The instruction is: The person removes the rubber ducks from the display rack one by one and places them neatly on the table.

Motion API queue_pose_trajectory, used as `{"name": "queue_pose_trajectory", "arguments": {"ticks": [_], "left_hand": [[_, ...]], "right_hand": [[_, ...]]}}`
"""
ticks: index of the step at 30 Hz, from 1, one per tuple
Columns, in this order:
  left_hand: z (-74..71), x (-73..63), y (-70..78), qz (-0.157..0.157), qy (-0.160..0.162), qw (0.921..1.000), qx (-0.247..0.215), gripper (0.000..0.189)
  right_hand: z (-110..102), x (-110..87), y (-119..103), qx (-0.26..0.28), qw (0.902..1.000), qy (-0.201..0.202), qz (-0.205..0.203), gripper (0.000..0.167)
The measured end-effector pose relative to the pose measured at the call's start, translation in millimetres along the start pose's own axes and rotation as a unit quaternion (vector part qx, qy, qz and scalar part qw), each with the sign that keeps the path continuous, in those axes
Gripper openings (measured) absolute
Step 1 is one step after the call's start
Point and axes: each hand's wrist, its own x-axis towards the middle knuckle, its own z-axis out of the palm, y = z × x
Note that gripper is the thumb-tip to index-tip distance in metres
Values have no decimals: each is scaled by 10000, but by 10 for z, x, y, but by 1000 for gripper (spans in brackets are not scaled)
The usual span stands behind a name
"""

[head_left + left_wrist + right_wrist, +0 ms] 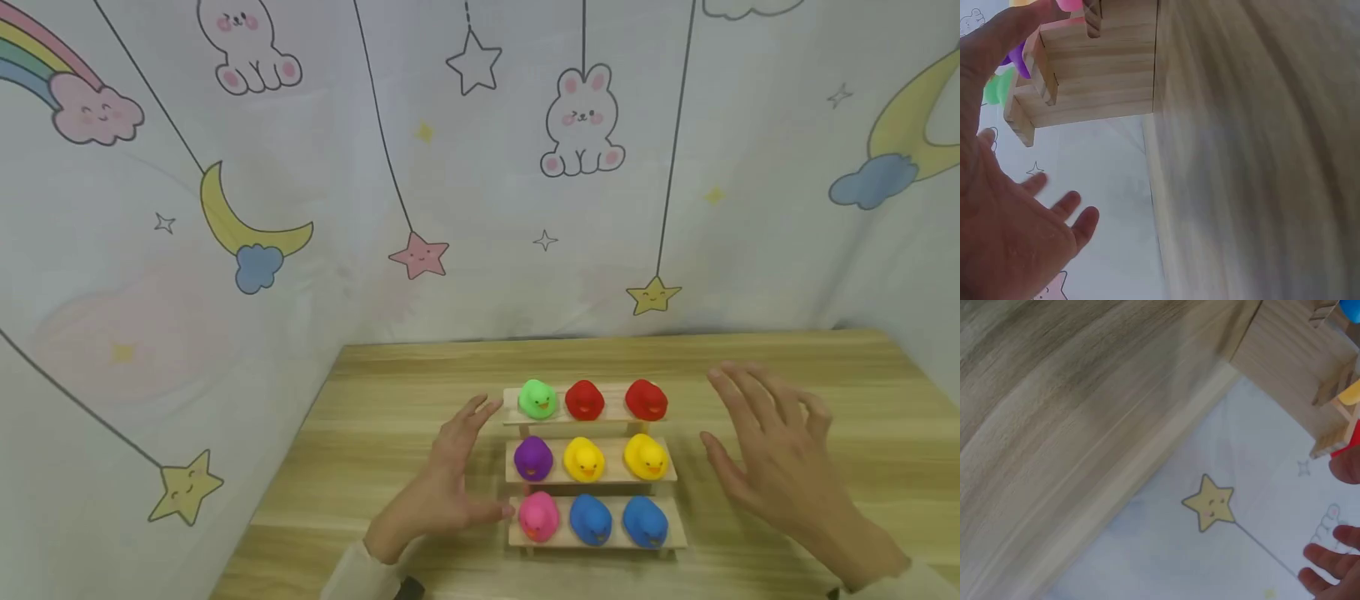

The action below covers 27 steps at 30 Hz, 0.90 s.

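A three-tier wooden stand (pixel 604 535) carries rubber ducks in three rows. Its top step bears a green duck (pixel 537 400) and two red ducks (pixel 584 401); the middle one a purple duck (pixel 533 459) and two yellow ducks (pixel 584 460). On the lowest are a pink duck (pixel 538 517) and two blue ducks (pixel 591 520). My left hand (pixel 444 487) is at the stand's left side, fingers spread, thumb near the pink duck; whether it touches cannot be told. To the right of the stand, my right hand (pixel 780 454) hovers apart from it, fingers extended, holding nothing.
The stand is on a wood-grain table (pixel 360 425). Behind and to the left hangs a pale curtain (pixel 480 183) printed with rabbits, stars and moons, meeting the table's back edge.
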Motion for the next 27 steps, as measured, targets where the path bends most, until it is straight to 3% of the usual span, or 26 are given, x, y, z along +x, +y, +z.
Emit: {"name": "queue_pose_trajectory", "arguments": {"ticks": [9,19,27], "left_hand": [[55,7,-32,721,-15,9969,314,122],[59,-2,-40,828,-85,9954,472,122],[60,9,-26,736,-232,9958,492,124]], "right_hand": [[-6,-2,-67,218,9997,-22,128,69],[21,42,-122,542,9979,91,335,68],[56,128,-165,1013,9937,172,443,69]]}}
